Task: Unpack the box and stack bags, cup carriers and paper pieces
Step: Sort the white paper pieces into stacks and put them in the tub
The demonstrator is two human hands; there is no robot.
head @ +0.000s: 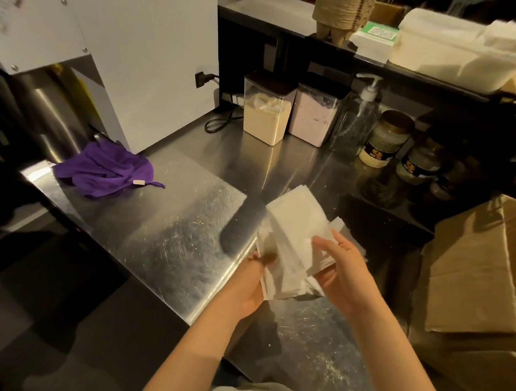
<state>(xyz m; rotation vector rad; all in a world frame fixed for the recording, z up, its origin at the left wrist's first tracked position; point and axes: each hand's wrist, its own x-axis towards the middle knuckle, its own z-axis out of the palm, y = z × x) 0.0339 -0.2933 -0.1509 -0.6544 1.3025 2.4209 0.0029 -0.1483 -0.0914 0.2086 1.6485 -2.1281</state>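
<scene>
I see my left grip (247,290) and right grip (345,271) both curled round a loose stack of white paper pieces (290,235), held over the scratched steel tabletop (167,231) (brown cardboard box (476,274) sits right).

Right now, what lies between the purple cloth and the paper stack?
Nothing: the head view shows only bare steel counter between purple cloth and paper stack.

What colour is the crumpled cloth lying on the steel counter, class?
Purple. The cloth shows best in the head view, at the left of the counter.
</scene>
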